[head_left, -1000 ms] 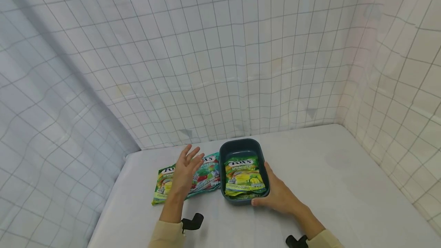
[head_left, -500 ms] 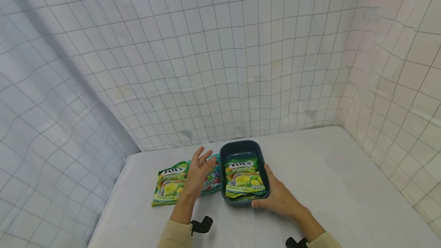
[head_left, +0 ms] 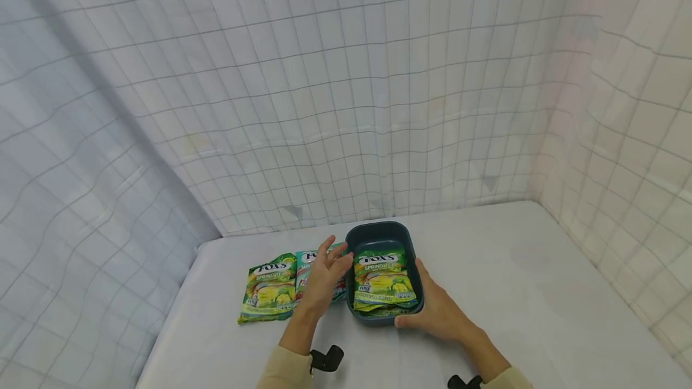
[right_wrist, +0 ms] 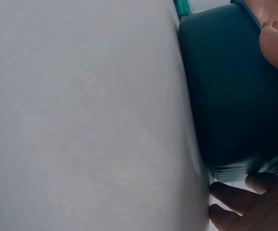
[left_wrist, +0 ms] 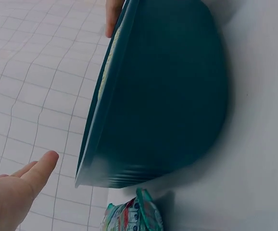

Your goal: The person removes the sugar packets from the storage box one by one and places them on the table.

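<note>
A dark teal plastic bin [head_left: 378, 230] stands on the white table, holding green-and-yellow Fox's candy bags [head_left: 384, 281]. My right hand [head_left: 440, 308] grips its near right corner. In the right wrist view the thumb [right_wrist: 277, 48] lies at the rim, with fingers [right_wrist: 240, 197] against the side wall. My left hand [head_left: 323, 275] hovers by the bin's left rim, fingers spread and holding nothing. Beneath it lies a teal Fox's candy bag [head_left: 305, 260], partly hidden. Left of that lies another green-and-yellow Fox's bag [head_left: 269, 290]. The left wrist view shows my left fingers [left_wrist: 40, 173] apart from the bin.
White cloth walls with a grid pattern [head_left: 400, 107] enclose the table at the back and both sides. The white tabletop [head_left: 503, 275] extends to the right of the bin. Black wrist mounts [head_left: 327, 358] sit at both cuffs.
My left hand has moved right, from over the two loose bags toward the bin's left rim, uncovering the green-and-yellow bag. The right hand keeps its grip on the bin, which stays in place.
</note>
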Demonstrator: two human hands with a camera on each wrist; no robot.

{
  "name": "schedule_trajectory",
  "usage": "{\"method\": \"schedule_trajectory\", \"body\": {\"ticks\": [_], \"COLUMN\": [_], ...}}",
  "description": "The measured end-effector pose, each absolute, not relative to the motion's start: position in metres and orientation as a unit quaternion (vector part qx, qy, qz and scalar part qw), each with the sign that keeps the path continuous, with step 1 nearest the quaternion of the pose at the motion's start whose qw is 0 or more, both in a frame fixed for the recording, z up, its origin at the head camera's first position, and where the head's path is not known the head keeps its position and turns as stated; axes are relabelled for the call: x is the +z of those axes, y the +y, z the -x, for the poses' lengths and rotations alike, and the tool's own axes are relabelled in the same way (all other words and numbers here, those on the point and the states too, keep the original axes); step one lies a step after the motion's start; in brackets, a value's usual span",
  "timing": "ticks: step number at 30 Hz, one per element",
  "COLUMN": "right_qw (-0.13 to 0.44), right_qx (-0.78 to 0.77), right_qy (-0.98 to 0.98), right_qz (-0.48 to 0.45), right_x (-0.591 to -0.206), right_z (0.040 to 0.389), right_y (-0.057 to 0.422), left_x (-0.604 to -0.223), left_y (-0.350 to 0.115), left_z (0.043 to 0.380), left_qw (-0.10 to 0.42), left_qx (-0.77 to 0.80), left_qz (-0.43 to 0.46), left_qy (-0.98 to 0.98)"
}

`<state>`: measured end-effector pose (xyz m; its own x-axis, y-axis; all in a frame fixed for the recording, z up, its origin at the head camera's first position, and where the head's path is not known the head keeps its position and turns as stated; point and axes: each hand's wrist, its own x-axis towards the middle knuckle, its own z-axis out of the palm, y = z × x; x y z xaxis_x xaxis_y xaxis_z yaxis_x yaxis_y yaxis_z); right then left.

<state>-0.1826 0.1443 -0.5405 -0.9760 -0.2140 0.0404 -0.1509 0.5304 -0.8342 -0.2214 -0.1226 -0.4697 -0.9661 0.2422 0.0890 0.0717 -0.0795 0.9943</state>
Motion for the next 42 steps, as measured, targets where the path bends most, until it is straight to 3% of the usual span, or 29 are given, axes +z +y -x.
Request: {"method": "schedule_trajectory", "body": {"ticks": [10,42], "right_qw": [0.032,0.030], "right_qx": [-0.473,-0.484], "right_qy": [0.875,0.867], "right_qz": [0.104,0.119], "right_x": [-0.540,-0.539], "right_z": [0.181,0.181], "right_y": [0.145,0.145], "left_x": [-0.472,-0.479], "left_y": [-0.110,-0.077], "left_z": [0.215,0.217], "left_qw": [0.105,0.096], "left_qx": [0.731,0.663], "left_qz": [-0.104,-0.023], "left_qy": [0.666,0.742]}}
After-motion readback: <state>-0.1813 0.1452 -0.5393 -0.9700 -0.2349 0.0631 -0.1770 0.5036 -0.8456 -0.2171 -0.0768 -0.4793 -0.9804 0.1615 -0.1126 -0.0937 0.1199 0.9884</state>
